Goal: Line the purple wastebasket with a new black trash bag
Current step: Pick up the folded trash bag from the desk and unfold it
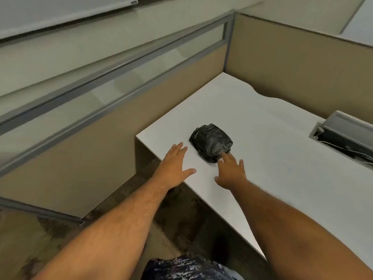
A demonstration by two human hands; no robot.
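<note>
Both your arms reach forward over the near corner of the white desk point(272, 138). Your left hand point(173, 164) is spread open, palm down, with the fingers straight and the thumb out to the side; it is above the desk edge, just beside the black trash bag point(211, 142), and it holds nothing. Whether the palm touches the desk surface, I cannot tell. Your right hand point(231, 172) is also open, the fingers apart and a little bent, and the tips of the longest fingers point(227, 156) meet the near side of the bag, where the plastic is folded under. The hand does not close around it. The bag is a compact, crumpled bundle of shiny black plastic, and it lies on the desk near the left corner, between your two hands and a little farther from you than they are. At the right edge of the desk there is a grey cable tray point(343, 136) with its lid lifted, and some wires are visible inside. Beige partition panels point(282, 63) with grey metal frames stand behind the desk and to the left of it. Below the desk you see a dark mottled floor point(177, 215), and at the bottom of the view a piece of dark patterned clothing point(187, 267).
</note>
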